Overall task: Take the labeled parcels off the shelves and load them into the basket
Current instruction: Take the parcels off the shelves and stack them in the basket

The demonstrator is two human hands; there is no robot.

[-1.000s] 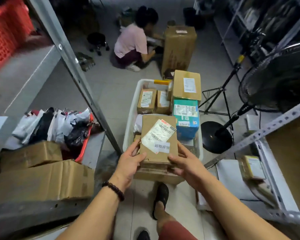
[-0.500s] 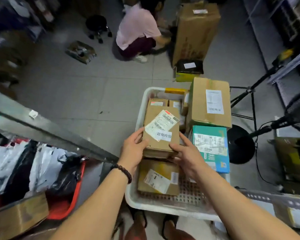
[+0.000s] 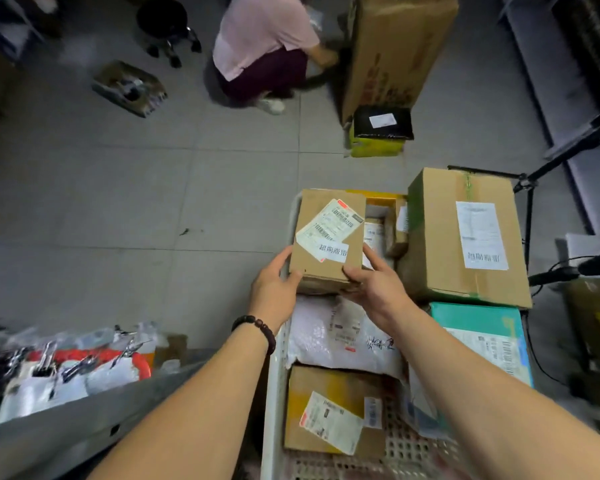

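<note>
Labeled parcel [image 3: 326, 244], a small rectangular cardboard carton bearing a creased paper waybill, had travelled within the last second from the near end of the white perforated plastic basket [image 3: 274, 393] to its far left corner, so release appeared imminent. Left hand [image 3: 274, 289] and right hand [image 3: 374, 289] clamped its near corners. Below lay a crinkled white poly mailer [image 3: 336, 334]; a glossy teal box [image 3: 482, 334] stood to the right

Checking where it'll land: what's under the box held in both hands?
The box hangs over the basket's far left corner. At its right edge small parcels show, at its near edge a white mailer. Directly below, the box covers everything.
</note>
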